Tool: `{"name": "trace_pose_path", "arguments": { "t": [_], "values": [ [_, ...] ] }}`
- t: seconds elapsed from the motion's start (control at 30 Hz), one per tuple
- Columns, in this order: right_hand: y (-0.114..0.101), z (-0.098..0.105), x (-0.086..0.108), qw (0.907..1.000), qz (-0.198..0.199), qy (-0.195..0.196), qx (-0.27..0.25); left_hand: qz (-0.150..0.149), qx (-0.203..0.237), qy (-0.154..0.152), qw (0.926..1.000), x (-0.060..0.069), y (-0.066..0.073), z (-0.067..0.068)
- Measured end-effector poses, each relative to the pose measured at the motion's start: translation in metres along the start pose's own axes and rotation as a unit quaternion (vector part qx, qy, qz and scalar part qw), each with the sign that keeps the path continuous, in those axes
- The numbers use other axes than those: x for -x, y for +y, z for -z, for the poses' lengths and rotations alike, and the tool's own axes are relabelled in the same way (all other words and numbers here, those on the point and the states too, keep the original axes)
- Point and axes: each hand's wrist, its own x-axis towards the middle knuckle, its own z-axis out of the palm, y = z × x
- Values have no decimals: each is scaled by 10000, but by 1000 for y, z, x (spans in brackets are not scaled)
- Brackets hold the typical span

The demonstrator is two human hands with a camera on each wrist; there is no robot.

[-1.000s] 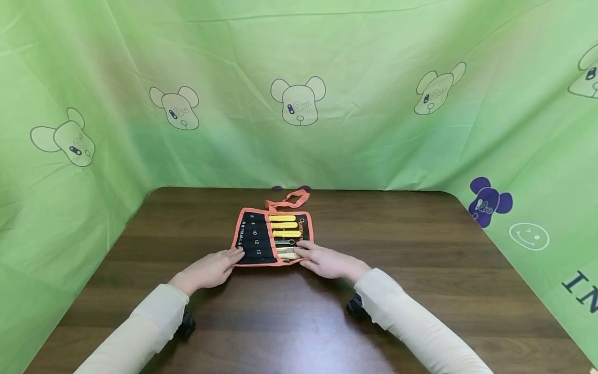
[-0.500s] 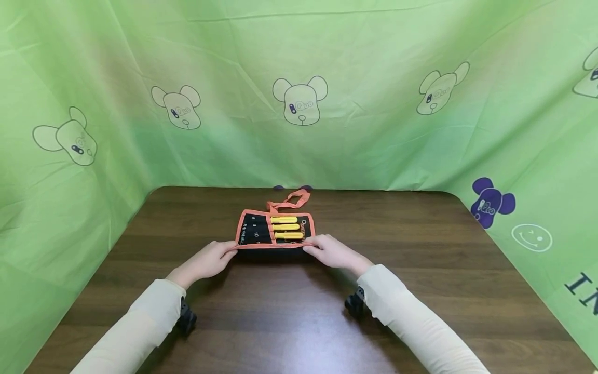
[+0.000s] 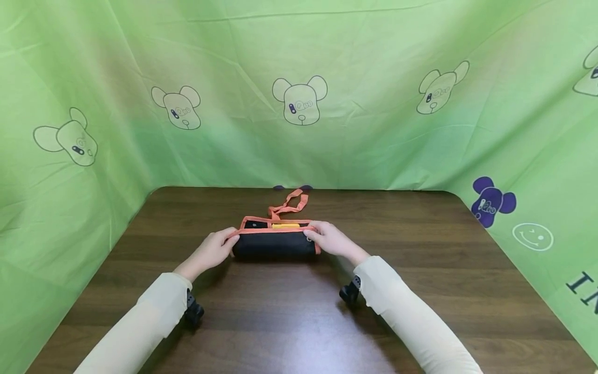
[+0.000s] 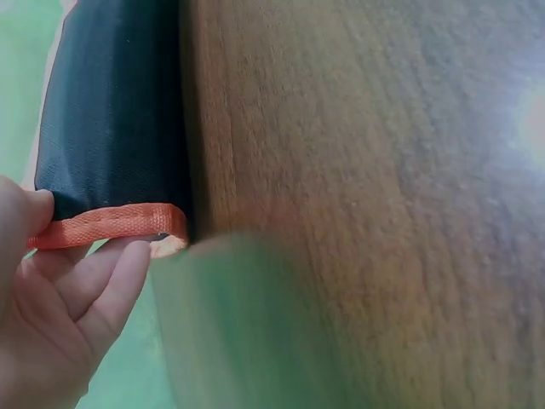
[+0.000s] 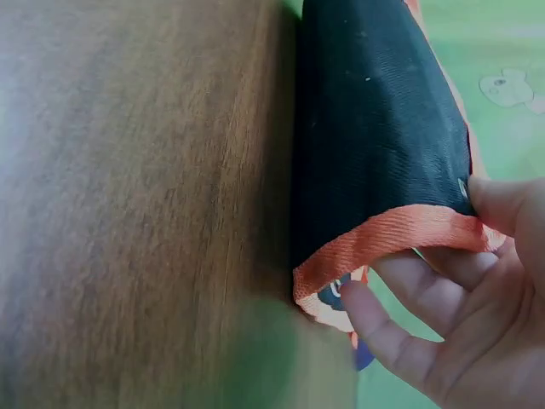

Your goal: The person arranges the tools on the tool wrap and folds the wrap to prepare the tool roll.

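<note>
A black tool roll (image 3: 275,244) with orange edging lies partly folded over on the table, its near part lifted and turned away from the person. My left hand (image 3: 212,253) pinches the folded edge at its left end; the left wrist view shows the thumb on the black outside and fingers beneath the orange trim (image 4: 115,223). At the right end my right hand (image 3: 337,240) pinches the same edge, thumb outside and fingers inside the fold (image 5: 387,145). One yellow handle (image 3: 286,226) shows in the strip left uncovered. Other tools are hidden under the fold.
An orange strap (image 3: 289,206) trails from the roll's far edge toward the back of the brown wooden table (image 3: 397,228). Green printed cloth (image 3: 374,145) hangs behind and on both sides. A small black device (image 3: 350,291) sits under the right wrist.
Both hands, first resting on the spread tool roll, have gripped its near edge and folded it up and away. The fold now covers the lower pockets and most of the yellow handles.
</note>
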Motion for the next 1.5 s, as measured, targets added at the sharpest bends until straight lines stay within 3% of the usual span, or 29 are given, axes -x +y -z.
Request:
{"name": "trace_pose_path", "arguments": {
  "t": [0.27,0.43,0.6,0.7,0.83,0.97,1.07,1.13,1.3,1.5],
  "values": [
    [8,-4,-7,9974,-465,520,-204,223,-144,443,9987,-13,1,-8],
    [9,-6,-7,9967,-465,636,192,303,-383,703,9963,-19,0,-15],
    [7,-6,-3,9977,69,68,676,638,-373,745,9945,-21,1,-17],
    [4,-6,0,9932,167,-402,1082,743,-375,780,9935,-20,3,-17],
    [1,-8,3,9821,-14,-734,1734,491,-539,829,9939,-19,4,-17],
    [0,-10,4,9749,-120,-799,2073,283,-657,565,9958,-16,3,-16],
    [0,-10,5,9732,-94,-779,2162,221,-799,108,9965,-12,0,-15],
    [0,-10,6,9727,-66,-737,2200,-33,-1123,-207,9935,-9,-2,-14],
    [1,-11,6,9699,12,-627,2355,-875,-2034,-722,9725,-5,-6,-12],
    [2,-12,6,9678,110,-611,2440,-1076,-2577,-1092,9540,-5,-4,-9]
  ]
}}
